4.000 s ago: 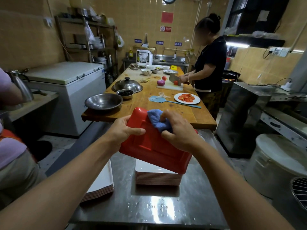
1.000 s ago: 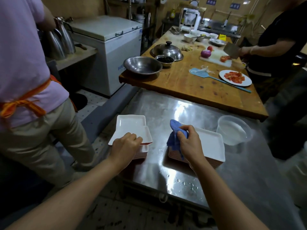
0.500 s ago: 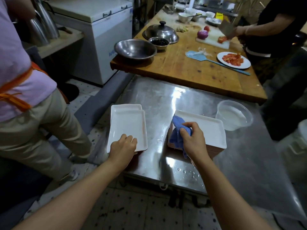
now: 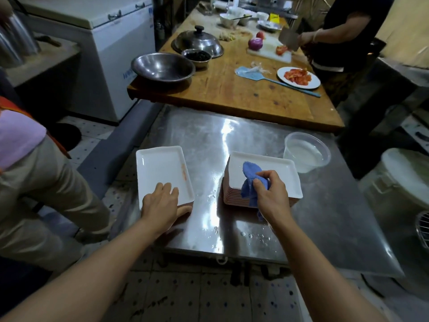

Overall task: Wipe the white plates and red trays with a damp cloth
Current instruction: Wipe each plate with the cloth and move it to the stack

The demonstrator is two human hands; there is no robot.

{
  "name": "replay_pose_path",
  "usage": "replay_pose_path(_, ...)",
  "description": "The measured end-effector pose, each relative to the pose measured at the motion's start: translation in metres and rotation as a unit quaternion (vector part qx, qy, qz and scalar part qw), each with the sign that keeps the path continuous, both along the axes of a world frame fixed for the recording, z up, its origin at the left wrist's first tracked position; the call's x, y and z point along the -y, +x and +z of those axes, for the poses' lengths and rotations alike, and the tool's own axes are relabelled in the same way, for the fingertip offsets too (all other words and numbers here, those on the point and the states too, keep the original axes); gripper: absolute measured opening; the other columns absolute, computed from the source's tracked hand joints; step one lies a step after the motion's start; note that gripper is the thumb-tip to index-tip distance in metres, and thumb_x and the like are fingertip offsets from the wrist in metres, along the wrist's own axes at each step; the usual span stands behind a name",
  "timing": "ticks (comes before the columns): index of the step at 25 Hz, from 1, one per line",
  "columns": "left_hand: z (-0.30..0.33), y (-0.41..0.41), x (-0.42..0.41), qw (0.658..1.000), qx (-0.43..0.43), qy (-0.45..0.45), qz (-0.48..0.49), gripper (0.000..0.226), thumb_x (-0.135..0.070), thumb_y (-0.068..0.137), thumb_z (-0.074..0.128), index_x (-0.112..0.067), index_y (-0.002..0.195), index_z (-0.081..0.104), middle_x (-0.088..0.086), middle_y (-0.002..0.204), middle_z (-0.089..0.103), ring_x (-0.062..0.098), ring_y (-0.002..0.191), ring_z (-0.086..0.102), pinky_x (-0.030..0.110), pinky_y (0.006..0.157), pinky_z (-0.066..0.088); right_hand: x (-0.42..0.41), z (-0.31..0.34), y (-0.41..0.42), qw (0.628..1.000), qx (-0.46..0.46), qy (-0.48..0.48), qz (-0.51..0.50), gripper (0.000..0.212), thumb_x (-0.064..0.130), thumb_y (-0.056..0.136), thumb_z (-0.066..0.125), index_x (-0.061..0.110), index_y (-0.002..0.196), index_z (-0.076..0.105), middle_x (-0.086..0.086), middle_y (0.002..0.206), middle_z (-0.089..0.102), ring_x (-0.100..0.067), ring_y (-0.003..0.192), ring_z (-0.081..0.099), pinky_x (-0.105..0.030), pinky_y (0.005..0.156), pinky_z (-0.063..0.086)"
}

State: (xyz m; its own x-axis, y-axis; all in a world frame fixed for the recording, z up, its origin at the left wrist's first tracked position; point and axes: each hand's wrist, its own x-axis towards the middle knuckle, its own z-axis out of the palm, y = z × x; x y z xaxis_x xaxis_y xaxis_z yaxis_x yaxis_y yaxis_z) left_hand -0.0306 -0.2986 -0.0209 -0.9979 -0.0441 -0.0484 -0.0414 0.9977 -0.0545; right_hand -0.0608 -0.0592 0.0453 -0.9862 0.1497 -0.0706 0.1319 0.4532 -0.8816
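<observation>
Blue lettering on the white freezer is unreadable.

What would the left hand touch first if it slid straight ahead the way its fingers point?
The left hand lies on the near end of the top white tray, fingers pointing along it. Going on, it would probably meet the reddish smear near the tray's right rim, then the far rim.

A bare lane of steel table is left between the left plate stack and the right plate stack. The far right corner is blocked by a clear water tub, and the far edge is closed off by the wooden worktop
</observation>
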Motion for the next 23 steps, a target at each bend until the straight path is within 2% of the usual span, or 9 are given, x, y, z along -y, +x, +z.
replay_pose_path(4,0.005,-0.010,-0.004,0.999,0.025,0.007,0.021,0.059,-0.065,0.089,0.033,-0.015,0.113,0.055,0.002,0.116,0.048,0.022,0.110,0.042,0.033,0.067,0.032,-0.005,0.002,-0.010,1.000,-0.014,0.019,-0.004,0.006,0.021,0.092,0.050,0.021,0.089,0.055,0.002,0.080,0.061,-0.027,0.080,0.062,-0.039,0.064,0.051)
replay_pose_path(7,0.019,-0.024,-0.015,0.998,0.008,0.041,0.039,0.055,-0.061,0.092,0.034,-0.016,0.116,0.055,0.002,0.118,0.052,0.022,0.112,0.044,0.035,0.070,0.037,-0.006,0.004,-0.026,1.000,-0.013,0.025,0.003,0.009,0.021,0.093,0.048,0.017,0.094,0.055,-0.007,0.091,0.063,-0.031,0.084,0.061,-0.048,0.073,0.052)
replay_pose_path(11,0.035,-0.054,-0.054,0.980,-0.010,0.189,0.056,0.048,-0.051,0.091,0.046,-0.019,0.127,0.050,0.003,0.127,0.054,0.025,0.119,0.047,0.038,0.085,0.043,-0.010,0.001,-0.062,0.995,-0.051,0.083,0.026,0.017,0.016,0.092,0.049,0.007,0.102,0.059,-0.014,0.114,0.056,-0.024,0.104,0.053,-0.033,0.097,0.041)
replay_pose_path(14,0.037,-0.075,-0.078,0.969,0.003,0.240,0.063,0.052,-0.048,0.090,0.049,-0.021,0.134,0.045,0.003,0.130,0.056,0.024,0.120,0.050,0.037,0.091,0.043,-0.004,-0.005,-0.083,0.985,-0.058,0.129,0.099,0.023,0.014,0.092,0.049,0.003,0.109,0.060,-0.016,0.123,0.050,-0.021,0.112,0.048,-0.019,0.093,0.030)
replay_pose_path(15,0.035,-0.082,-0.085,0.966,0.010,0.251,0.066,0.052,-0.048,0.090,0.050,-0.021,0.135,0.045,0.003,0.129,0.057,0.024,0.120,0.051,0.036,0.091,0.043,-0.002,-0.011,-0.090,0.977,-0.050,0.162,0.126,0.025,0.015,0.093,0.049,0.005,0.112,0.060,-0.016,0.128,0.047,-0.023,0.118,0.045,-0.019,0.095,0.029)
replay_pose_path(17,0.030,-0.093,-0.095,0.960,0.029,0.269,0.075,0.052,-0.044,0.089,0.053,-0.022,0.136,0.045,0.003,0.127,0.059,0.024,0.120,0.051,0.034,0.091,0.042,0.001,-0.024,-0.097,0.945,-0.048,0.285,0.152,0.030,0.022,0.094,0.048,0.014,0.120,0.060,-0.010,0.142,0.036,-0.028,0.132,0.030,-0.031,0.106,0.024)
replay_pose_path(18,0.029,-0.098,-0.100,0.956,0.039,0.280,0.083,0.053,-0.041,0.088,0.054,-0.021,0.136,0.045,0.004,0.126,0.061,0.025,0.120,0.051,0.034,0.092,0.042,0.002,-0.030,-0.098,0.931,-0.063,0.323,0.159,0.031,0.023,0.094,0.048,0.017,0.122,0.059,-0.008,0.146,0.033,-0.029,0.133,0.026,-0.034,0.106,0.023)
replay_pose_path(20,0.025,-0.102,-0.107,0.948,0.054,0.299,0.095,0.053,-0.035,0.086,0.057,-0.022,0.137,0.046,0.006,0.121,0.064,0.026,0.116,0.054,0.035,0.093,0.044,0.004,-0.039,-0.100,0.925,-0.095,0.310,0.198,0.033,0.016,0.093,0.048,0.013,0.124,0.059,-0.008,0.144,0.036,-0.029,0.129,0.029,-0.031,0.100,0.026)
replay_pose_path(23,0.021,-0.103,-0.114,0.938,0.046,0.326,0.104,0.050,-0.024,0.085,0.058,-0.020,0.134,0.050,0.011,0.114,0.067,0.028,0.108,0.059,0.035,0.091,0.046,0.005,-0.045,-0.105,0.916,-0.098,0.291,0.259,0.035,0.011,0.092,0.050,0.009,0.126,0.057,-0.007,0.141,0.040,-0.028,0.126,0.034,-0.030,0.104,0.028)
